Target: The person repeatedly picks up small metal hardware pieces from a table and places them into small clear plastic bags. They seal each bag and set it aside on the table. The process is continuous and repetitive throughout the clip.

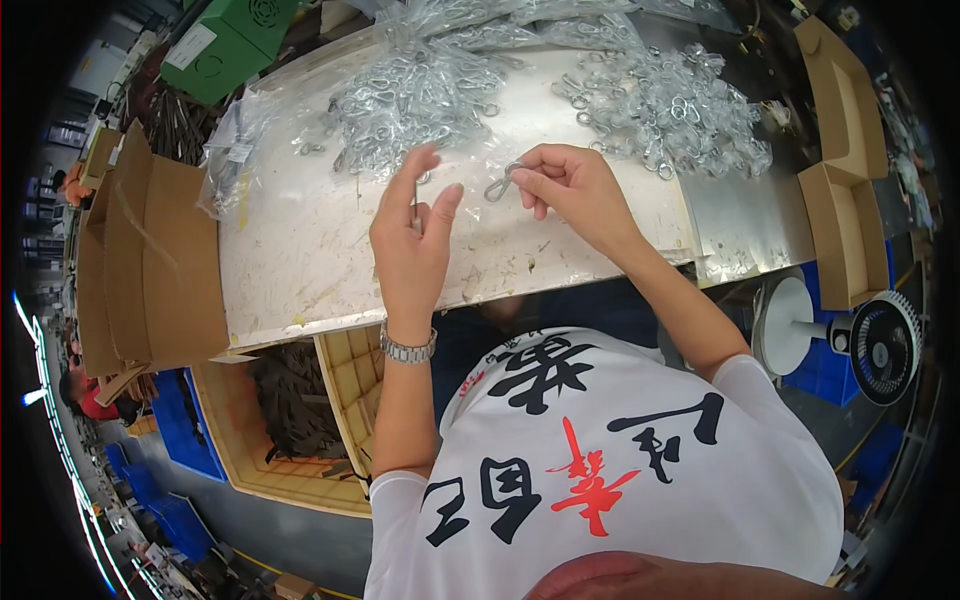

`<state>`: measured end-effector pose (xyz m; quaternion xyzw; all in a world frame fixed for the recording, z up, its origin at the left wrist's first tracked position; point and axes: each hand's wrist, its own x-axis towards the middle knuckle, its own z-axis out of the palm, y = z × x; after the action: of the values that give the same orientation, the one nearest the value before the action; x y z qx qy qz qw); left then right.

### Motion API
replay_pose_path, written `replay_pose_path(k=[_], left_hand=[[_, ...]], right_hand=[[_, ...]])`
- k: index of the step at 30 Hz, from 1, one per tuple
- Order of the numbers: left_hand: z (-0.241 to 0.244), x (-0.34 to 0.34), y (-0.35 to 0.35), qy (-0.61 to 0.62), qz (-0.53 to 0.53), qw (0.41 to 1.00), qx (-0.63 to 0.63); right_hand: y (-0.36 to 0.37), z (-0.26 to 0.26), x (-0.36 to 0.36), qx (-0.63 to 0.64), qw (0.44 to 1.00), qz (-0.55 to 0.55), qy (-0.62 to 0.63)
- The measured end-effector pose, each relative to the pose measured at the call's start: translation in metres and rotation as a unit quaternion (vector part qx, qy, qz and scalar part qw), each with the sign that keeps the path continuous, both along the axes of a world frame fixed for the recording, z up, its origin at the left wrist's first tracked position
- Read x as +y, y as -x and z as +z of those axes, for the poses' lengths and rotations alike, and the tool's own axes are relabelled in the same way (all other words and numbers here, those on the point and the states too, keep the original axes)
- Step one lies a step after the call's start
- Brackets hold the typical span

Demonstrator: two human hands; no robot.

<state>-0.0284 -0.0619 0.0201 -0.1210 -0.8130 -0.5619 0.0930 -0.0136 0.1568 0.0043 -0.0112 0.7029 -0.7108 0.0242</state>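
Observation:
My right hand (574, 187) pinches a metal snap hook (497, 189) between thumb and fingertips, above the white worktable (337, 255). To its left is my left hand (412, 232), thumb and index finger spread apart. Its other fingers are partly hidden, and a thin shiny edge shows beside them, too small to identify. Beyond the left hand lies a heap of metal hooks in clear plastic bags (412, 97). A second heap of bagged hooks with rings (675, 112) spreads past the right hand.
A cardboard box (165, 255) stands at the table's left edge, near a green machine (232, 45). Open cardboard boxes (847, 225) and a fan (885, 349) are on the right. Below the table, a yellow crate (277, 480) holds dark strips. A person (97, 397) is far left.

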Motion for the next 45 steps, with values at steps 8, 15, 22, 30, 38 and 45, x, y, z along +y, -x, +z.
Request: replay_pose_path(k=[8,15,22,30,38,45], left_hand=[[-0.023,0.005,0.0,-0.146,-0.136,0.948,-0.25],[-0.027,0.022,-0.013,-0.308,-0.204,0.865,-0.34],[-0.029,0.027,-0.014,-0.301,-0.26,0.856,-0.331],[-0.022,0.037,-0.017,-0.23,-0.228,0.897,-0.3],[-0.016,0.037,-0.019,-0.181,-0.187,0.923,-0.284],[-0.018,0.029,-0.012,-0.272,-0.08,0.935,-0.215]], right_hand=[[0.0,-0.004,-0.001,0.044,0.999,-0.029,-0.012],[-0.002,0.009,-0.001,0.263,0.934,-0.111,-0.216],[0.0,0.021,0.014,0.177,0.972,-0.097,-0.122],[-0.02,-0.004,0.004,-0.042,0.989,0.002,0.14],[-0.019,-0.006,0.002,-0.027,0.984,-0.022,0.176],[-0.016,-0.01,0.007,-0.053,0.972,-0.056,0.224]])
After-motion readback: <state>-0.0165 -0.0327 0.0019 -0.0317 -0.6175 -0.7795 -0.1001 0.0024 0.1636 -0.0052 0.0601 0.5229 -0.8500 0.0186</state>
